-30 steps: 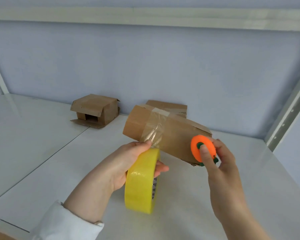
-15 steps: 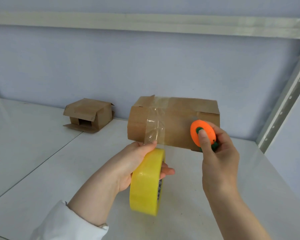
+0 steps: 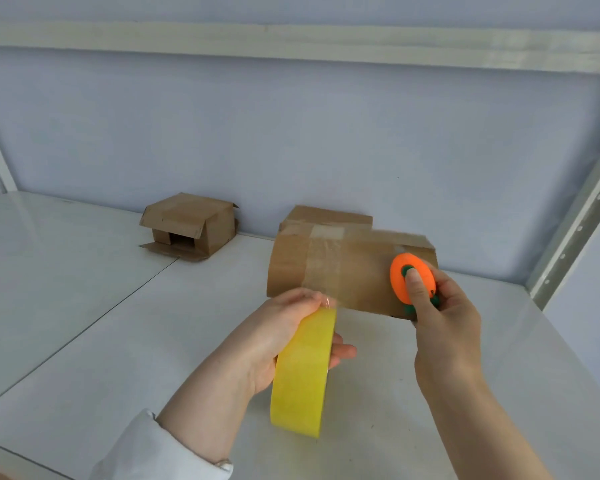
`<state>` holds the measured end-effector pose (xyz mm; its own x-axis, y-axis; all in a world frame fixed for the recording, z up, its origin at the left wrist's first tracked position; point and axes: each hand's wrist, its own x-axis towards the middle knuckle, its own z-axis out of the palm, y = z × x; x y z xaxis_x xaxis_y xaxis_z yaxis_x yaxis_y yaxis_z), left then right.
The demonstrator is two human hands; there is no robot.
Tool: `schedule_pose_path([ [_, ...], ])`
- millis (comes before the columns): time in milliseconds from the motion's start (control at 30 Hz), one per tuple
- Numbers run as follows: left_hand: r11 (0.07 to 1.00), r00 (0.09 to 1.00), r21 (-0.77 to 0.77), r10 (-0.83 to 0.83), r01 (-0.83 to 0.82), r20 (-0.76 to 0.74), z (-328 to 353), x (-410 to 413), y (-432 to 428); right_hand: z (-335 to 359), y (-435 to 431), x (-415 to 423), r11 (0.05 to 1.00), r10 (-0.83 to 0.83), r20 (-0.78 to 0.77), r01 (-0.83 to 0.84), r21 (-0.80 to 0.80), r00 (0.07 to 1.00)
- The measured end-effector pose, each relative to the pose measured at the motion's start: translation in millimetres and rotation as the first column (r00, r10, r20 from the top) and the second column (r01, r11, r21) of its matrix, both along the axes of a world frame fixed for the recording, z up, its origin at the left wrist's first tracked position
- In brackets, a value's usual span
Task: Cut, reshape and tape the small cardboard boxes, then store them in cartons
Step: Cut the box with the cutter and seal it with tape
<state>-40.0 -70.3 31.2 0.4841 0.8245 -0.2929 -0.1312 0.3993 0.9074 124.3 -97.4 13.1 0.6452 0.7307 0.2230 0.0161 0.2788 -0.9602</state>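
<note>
**Asker:** What are your hands holding?

**Me:** My left hand (image 3: 284, 327) grips a yellow tape roll (image 3: 302, 372), fingers through its core and thumb on top. My right hand (image 3: 444, 317) is curled round a round orange cutter (image 3: 413, 277), thumb on its green button.

**Asker:** And where is the box?

**Me:** The small cardboard box (image 3: 361, 268) is just beyond both hands, over the white table (image 3: 84, 306), with the cutter against its right end. I cannot tell whether my hidden fingers support it. A clear tape strip (image 3: 323, 265) runs from the roll up over the box's front and top.

**Asker:** So which step is this?

**Me:** Taping, I judge. The strip is laid but not yet cut from the roll. The next move calls for keeping the strip taut, bringing the cutter across it near the roll, then pressing the loose end flat. Another closed box (image 3: 326, 216) and an open one (image 3: 191, 225) sit further back.
</note>
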Motion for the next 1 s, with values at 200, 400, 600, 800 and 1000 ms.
schedule_pose_path([
  [200, 1.000, 1.000, -0.014, 0.002, -0.002, -0.003, -6, 3, 3, -5, 0, 8, 0.995, -0.043, 0.159, 0.057, -0.082, 0.986],
  [400, 1.000, 1.000, -0.001, 0.018, -0.018, -0.005, -8, 6, 1, 21, -8, -10, 0.994, 0.066, 0.575, -0.104, 0.035, 0.816],
  [600, 0.999, 0.999, 0.012, 0.030, -0.030, 0.014, -10, 9, -1, 21, 5, -20, 0.979, 0.116, 0.852, -0.203, -0.012, 0.511],
  [800, 0.998, 0.999, 0.036, 0.043, -0.044, 0.029, -13, 7, -3, 20, 13, -21, 0.973, 0.148, 0.879, -0.228, -0.046, 0.453],
  [1000, 0.998, 0.998, 0.050, 0.042, -0.044, 0.041, -12, 6, -5, 16, 17, -20, 0.973, 0.131, 0.914, -0.227, -0.043, 0.384],
])
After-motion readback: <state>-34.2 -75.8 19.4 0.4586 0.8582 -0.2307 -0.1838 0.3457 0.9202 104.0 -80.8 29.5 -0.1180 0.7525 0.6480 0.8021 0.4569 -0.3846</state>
